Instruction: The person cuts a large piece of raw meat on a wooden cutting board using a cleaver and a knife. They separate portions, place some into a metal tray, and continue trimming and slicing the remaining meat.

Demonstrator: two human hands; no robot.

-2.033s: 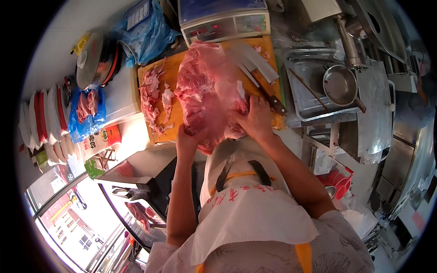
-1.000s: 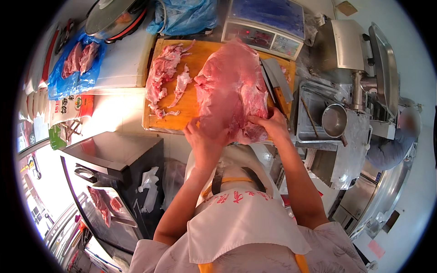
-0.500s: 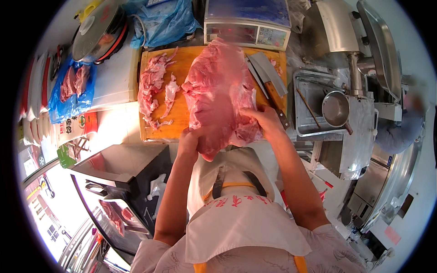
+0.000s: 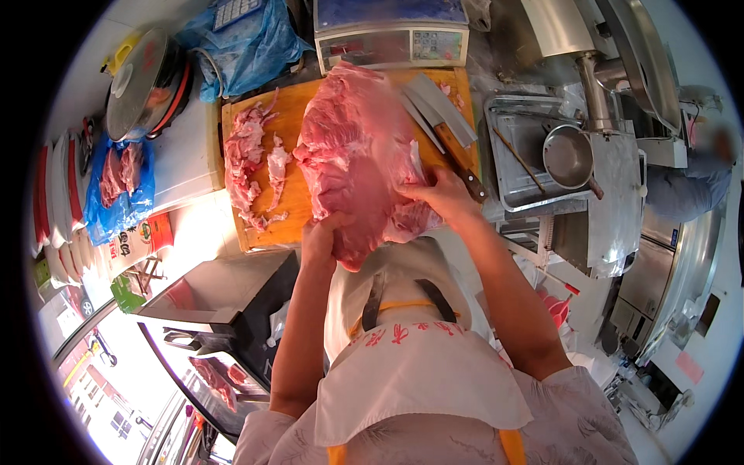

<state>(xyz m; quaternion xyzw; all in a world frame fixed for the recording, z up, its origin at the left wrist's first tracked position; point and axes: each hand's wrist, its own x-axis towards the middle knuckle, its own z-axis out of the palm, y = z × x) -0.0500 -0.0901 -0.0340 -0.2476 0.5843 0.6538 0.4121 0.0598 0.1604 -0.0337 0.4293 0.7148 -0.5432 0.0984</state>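
A large slab of raw meat (image 4: 353, 147) lies on the wooden cutting board (image 4: 291, 205), its near end hanging over the front edge. My left hand (image 4: 322, 234) grips the slab's near left corner, thumb on top and the other fingers hidden under it. At the near right side my right hand (image 4: 442, 194) holds the same slab, thumb laid over the edge. Fatty trimmings (image 4: 245, 159) lie at the board's left, with a smaller strip (image 4: 278, 167) beside them. Right of the slab rest a cleaver (image 4: 440, 105) and a slimmer knife (image 4: 457, 167), with nothing holding them.
Behind the board stands a scale (image 4: 390, 43). To the right, a metal tray (image 4: 511, 174) holds a small pan (image 4: 568, 157) and a stick. At the left are meat on a blue bag (image 4: 120, 174) and a lidded pan (image 4: 139, 93). Another person (image 4: 690, 194) is at far right.
The whole view has shifted and tilted slightly, so the board sits further left and rotated. Both hands keep their hold on the meat slab, which stays nearly in place on the board.
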